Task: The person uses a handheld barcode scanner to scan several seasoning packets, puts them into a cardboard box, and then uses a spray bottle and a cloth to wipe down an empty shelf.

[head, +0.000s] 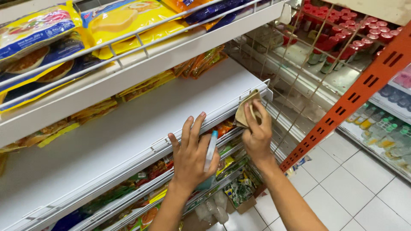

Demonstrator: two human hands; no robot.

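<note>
In the head view, the tan cloth point(245, 112) lay bunched against the front rail of the white shelf point(128, 128); it looked soft and light, best gripped as a wad. The right hand point(257, 134) pinched it with curled fingers. The left hand point(191, 156), fingers spread on the shelf edge, clamped a slim white spray bottle point(210, 149), probably light and smooth.

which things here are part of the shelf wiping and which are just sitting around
In use:
- brown cloth in right hand
- white spray bottle in left hand
- white shelf

Just there:
- yellow snack bags
- red-capped bottles
- orange upright
- packets on lower shelves
</note>
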